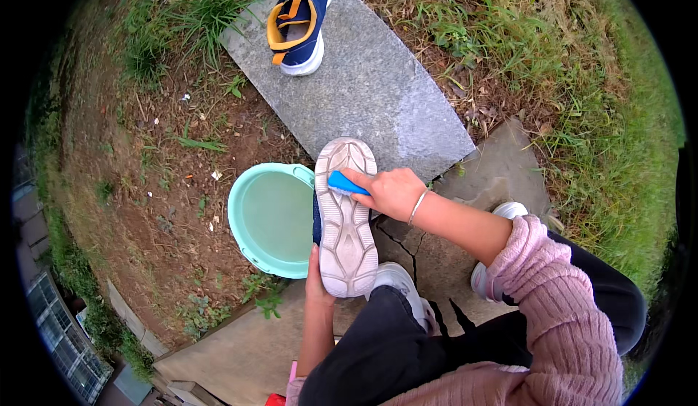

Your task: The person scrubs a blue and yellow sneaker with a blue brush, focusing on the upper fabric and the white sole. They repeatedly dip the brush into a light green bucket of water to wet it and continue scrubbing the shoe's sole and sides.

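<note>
A sneaker (349,248) is held with its pale, grooved sole facing up; a strip of dark blue upper shows along its left side. My left hand (316,283) grips it from below at the near end, its fingers mostly hidden behind the shoe. In my right hand (395,190) is a blue scrub brush (346,183), its white bristles against the upper part of the sole. Just left of the shoe stands a mint-green plastic basin (235,226) of cloudy water, partly covered by the shoe.
A navy sneaker with orange lining (305,51) rests on a grey stone slab (360,89) ahead. Bare soil (180,215) lies left, grass (545,67) right. Cracked concrete (398,242) is underfoot, near my white shoes (398,283). Something red (275,400) shows at the bottom edge.
</note>
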Demonstrator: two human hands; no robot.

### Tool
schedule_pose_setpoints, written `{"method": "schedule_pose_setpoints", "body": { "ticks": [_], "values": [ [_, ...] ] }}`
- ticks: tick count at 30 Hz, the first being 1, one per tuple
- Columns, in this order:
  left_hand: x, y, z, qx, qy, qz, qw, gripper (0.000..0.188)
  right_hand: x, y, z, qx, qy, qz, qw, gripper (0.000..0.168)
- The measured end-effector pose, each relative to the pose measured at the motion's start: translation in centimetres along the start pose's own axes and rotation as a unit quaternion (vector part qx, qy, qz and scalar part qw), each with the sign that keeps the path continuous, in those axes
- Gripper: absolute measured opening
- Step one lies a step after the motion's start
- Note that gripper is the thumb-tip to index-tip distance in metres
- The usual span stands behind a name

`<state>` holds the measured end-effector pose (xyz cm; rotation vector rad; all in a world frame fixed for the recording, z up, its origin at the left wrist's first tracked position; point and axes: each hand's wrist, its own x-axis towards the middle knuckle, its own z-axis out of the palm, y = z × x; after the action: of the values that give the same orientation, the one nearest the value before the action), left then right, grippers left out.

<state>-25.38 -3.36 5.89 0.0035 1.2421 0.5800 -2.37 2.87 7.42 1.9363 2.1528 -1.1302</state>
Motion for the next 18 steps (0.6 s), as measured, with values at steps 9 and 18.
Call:
{"method": "schedule_pose_setpoints", "body": {
  "ticks": [9,18],
  "values": [
    [1.2,-1.5,1.9,-0.021,0.049,0.003,0.999,0.047,6.5,6.6,1.1,0.058,0.018,0.112,0.992,0.044],
    [1.6,-4.9,1.0,-0.053,0.082,0.002,0.995,0.040,3.4,3.3,-0.5,0.054,-0.055,-0.002,0.997,0.045]
  ]
}}
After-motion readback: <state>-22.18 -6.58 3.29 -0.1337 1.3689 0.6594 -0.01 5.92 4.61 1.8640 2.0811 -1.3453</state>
